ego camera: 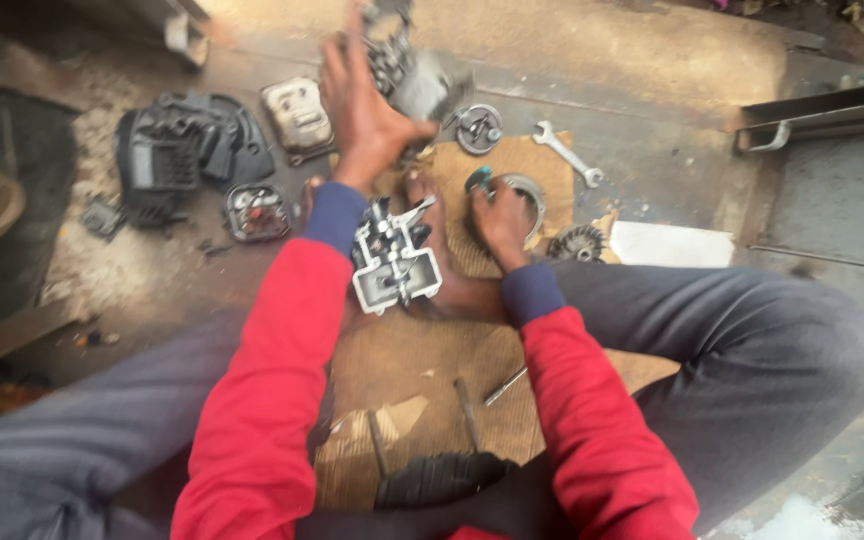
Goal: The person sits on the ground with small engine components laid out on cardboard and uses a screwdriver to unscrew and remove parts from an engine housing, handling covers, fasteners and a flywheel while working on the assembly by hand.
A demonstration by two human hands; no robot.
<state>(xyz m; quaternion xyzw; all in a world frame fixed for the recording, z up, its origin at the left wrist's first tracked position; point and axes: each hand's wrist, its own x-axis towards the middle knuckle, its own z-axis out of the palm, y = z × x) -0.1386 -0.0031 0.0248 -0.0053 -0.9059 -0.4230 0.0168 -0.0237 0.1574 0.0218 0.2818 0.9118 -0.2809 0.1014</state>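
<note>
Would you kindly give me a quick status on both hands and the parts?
Left hand gripping grey engine block, raised. Right hand down on metal ring on cardboard. Cylinder head sits between forearms; wrench lies apart.

Red sleeves, blue cuffs, grey trousers

wrench (568,153) right of gear (479,128), on cardboard (432,360)

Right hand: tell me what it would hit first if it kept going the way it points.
The right hand points up-frame at the metal ring it already touches. Past that, probably the small round part, though depth is unclear.
</note>
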